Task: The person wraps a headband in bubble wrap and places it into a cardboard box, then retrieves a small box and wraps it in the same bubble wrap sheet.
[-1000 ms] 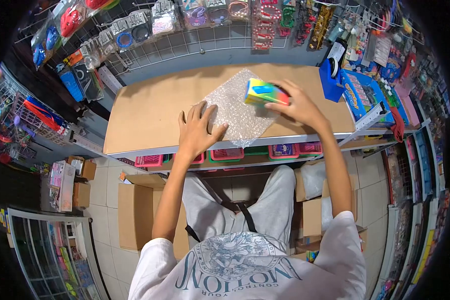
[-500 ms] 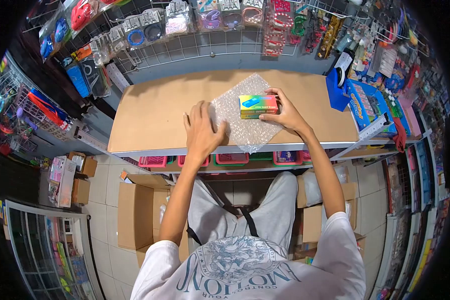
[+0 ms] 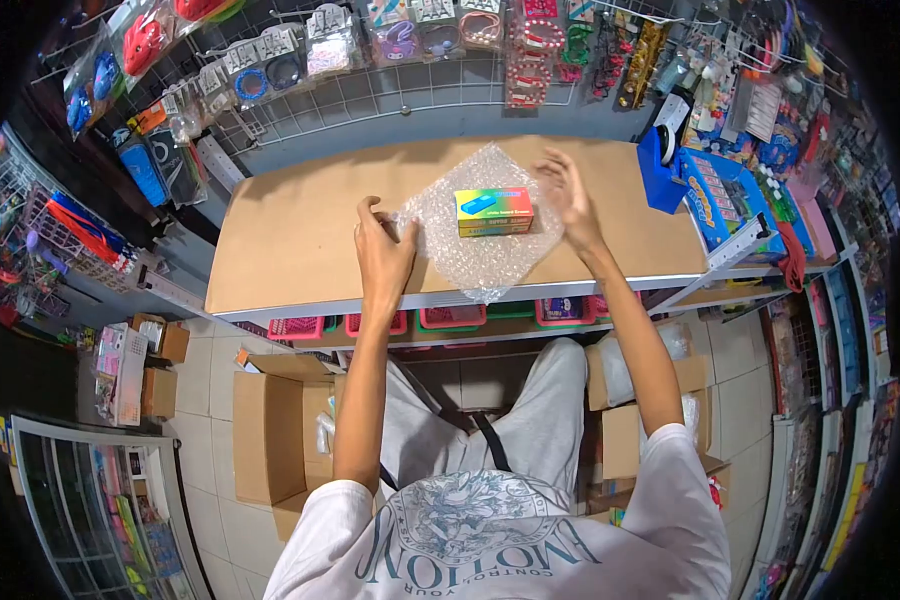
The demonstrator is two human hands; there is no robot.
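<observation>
A small yellow, green and red white board eraser box rests on a sheet of bubble wrap, lying diagonally on the brown-covered tabletop. At the wrap's left corner is my left hand, fingers bent and thumb spread apart from them, its tips right at the plastic edge. My right hand hovers over the wrap's right side, off the box, with fingers apart and slightly blurred.
A blue tape dispenser stands at the table's right end, beside a blue display box. Packaged accessories hang on the wire grid behind. Pink baskets sit under the tabletop. Open cartons flank my legs.
My right hand has let go of the eraser box and lifted away to its right. My left hand's fingers have bent in at the wrap's left corner.
</observation>
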